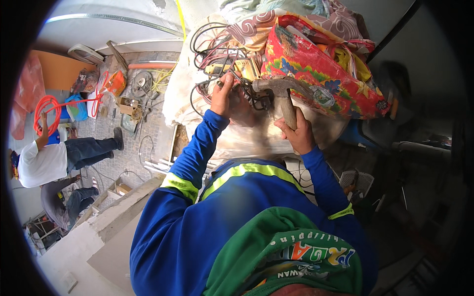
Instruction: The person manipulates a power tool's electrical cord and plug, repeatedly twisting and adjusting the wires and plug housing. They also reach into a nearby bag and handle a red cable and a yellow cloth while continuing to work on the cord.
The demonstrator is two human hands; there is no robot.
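My right hand is closed around the lower handle of a claw hammer, held with its metal head up. My left hand is closed, its fingertips by a small dark piece that I cannot make out. Just beyond it a yellow power tool lies among tangled black and red cables. More black cords and a plug-like piece lie between my two hands, close to the hammer's head. All this is on a pile covered by pale sheeting.
A red flowered plastic bag bulges on the pile's right. Below at left, a person in a white shirt holds a coiled orange hose; another person crouches nearby. Tools and boxes litter the tiled floor. A concrete ledge runs at my left.
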